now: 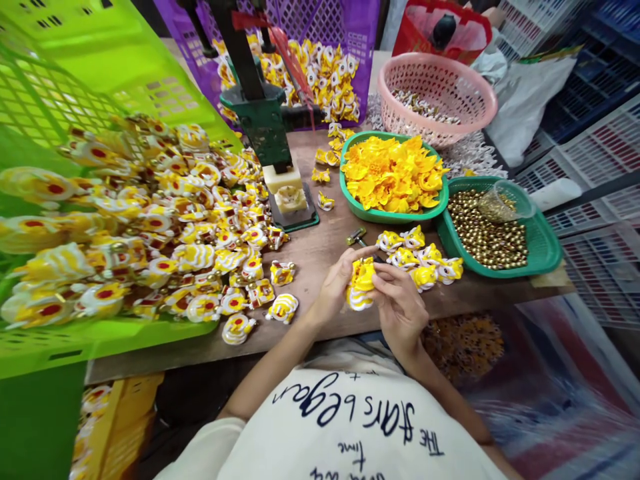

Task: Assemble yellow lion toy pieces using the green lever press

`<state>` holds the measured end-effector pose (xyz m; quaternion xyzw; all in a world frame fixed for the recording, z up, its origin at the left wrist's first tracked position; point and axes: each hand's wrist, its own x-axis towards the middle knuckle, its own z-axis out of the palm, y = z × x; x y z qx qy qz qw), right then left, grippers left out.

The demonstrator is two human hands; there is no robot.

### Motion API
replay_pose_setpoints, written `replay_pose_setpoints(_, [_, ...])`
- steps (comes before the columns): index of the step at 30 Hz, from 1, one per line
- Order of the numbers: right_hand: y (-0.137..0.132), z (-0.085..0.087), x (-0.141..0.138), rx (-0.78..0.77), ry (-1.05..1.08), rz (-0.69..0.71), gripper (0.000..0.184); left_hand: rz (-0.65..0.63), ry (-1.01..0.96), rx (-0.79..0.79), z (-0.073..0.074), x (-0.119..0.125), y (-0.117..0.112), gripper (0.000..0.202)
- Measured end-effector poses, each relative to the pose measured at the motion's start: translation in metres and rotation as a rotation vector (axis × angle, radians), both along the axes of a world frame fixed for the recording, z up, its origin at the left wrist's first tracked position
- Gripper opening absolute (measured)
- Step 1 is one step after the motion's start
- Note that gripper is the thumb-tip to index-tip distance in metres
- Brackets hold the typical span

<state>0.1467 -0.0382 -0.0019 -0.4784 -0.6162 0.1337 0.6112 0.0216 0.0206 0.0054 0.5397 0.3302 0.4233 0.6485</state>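
Observation:
Near the table's front edge, a yellow and white plastic figure part (pixel 361 287) with wavy white stripes is held between both hands. My left hand (pixel 334 283) is closed on its left side, with the index finger stretched over the top. From the right, the thumb and fingertips of my right hand (pixel 401 303) pinch the same piece. Just beyond the hands lie several yellow and white animal-head pieces (pixel 425 259). A small metal tool or fitting (pixel 357 236) lies behind my left hand. The fingers partly hide the held piece.
A green hand press (pixel 263 123) stands behind a tipped lime-green crate (pixel 165 333) heaped with figures. Green baskets hold yellow parts (pixel 393 177) and gold beads (pixel 493 233). A pink basket (pixel 437 100) and a purple crate (pixel 367 40) stand at the back.

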Motion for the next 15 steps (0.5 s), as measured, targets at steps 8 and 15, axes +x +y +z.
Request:
replay_pose_setpoints(8, [-0.0044,0.0022,-0.0064,-0.179,0.263,0.068,0.022,0.066,0.196,0.286,-0.0043,-0.0030,-0.0031,0.068])
replay_pose_setpoints(15, [-0.0022,0.0025,-0.0046,-0.296,0.530,0.169,0.042,0.110,0.249,0.369,0.0004,-0.0005,-0.0072,0.062])
